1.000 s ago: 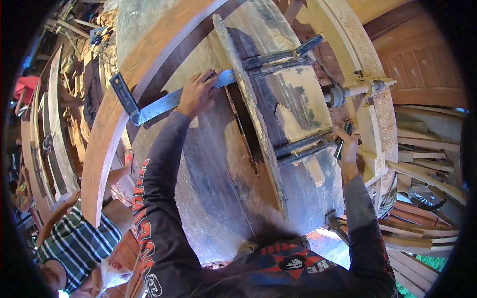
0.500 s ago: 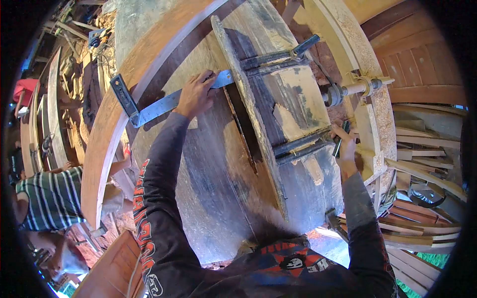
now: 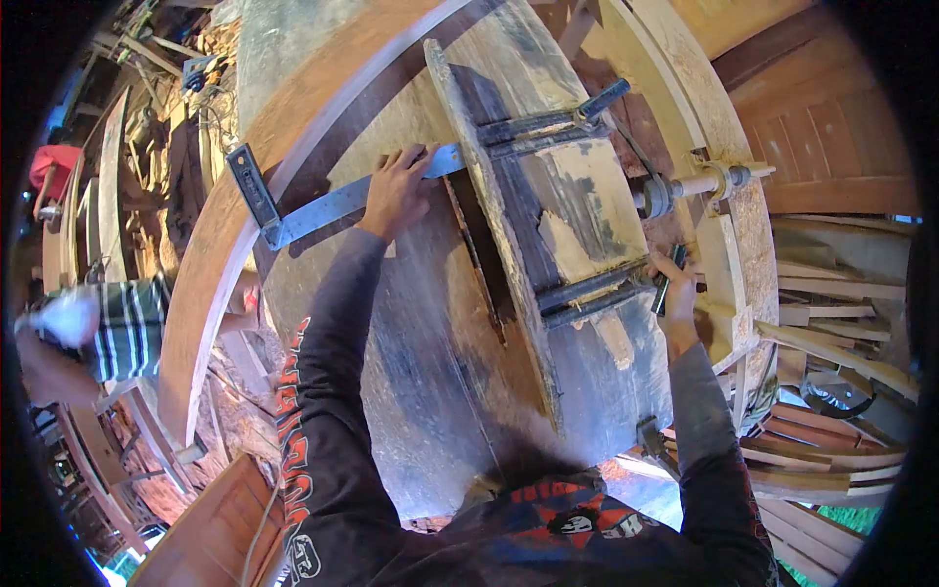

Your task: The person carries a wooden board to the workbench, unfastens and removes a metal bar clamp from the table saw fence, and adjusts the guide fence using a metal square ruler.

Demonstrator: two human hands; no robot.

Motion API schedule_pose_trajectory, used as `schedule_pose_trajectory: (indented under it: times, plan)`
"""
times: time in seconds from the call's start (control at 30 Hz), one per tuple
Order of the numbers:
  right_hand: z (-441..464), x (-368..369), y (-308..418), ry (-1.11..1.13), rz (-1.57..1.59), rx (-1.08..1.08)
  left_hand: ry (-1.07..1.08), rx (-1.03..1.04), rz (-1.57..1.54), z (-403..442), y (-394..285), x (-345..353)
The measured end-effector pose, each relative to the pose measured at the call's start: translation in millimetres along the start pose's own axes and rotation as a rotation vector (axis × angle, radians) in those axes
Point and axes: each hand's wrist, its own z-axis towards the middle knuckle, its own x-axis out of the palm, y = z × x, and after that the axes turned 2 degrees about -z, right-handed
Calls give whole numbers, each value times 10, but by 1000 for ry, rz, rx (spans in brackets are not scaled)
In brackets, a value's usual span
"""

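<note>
My left hand (image 3: 395, 194) grips the metal blade of a try square (image 3: 328, 207), its fingers curled over the blade. The blade's end meets the long wooden fence (image 3: 494, 235) on the worktable (image 3: 421, 391). The square's dark stock (image 3: 253, 185) rests by the inner edge of a curved wooden piece (image 3: 210, 254). At the right side, my right hand (image 3: 678, 293) is closed around a dark handle (image 3: 665, 284), at the end of the lower dark rail (image 3: 592, 291). A narrow dark slot (image 3: 479, 249) lies in the tabletop left of the fence.
A similar dark handle (image 3: 603, 98) ends the upper rail. Beyond the table's right edge are a shaft with a pulley (image 3: 660, 196) and a curved wooden frame (image 3: 729, 117). Wood strips (image 3: 831, 284) are stacked at right. At left sits a person in a striped shirt (image 3: 127, 328).
My left hand and the square have barely moved, and my right hand stays on the handle. The person at left has shifted, with a blurred pale shape now by the striped shirt.
</note>
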Motion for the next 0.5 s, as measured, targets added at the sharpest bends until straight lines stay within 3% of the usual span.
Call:
schedule_pose_trajectory:
  times: [0.27,0.5]
  plan:
    - [-58,42,104,-14,-93,-10,-152,-90,87,-91,-192,100]
    - [-114,102,199,38,-96,61,-64,-114,25,-81,-140,45]
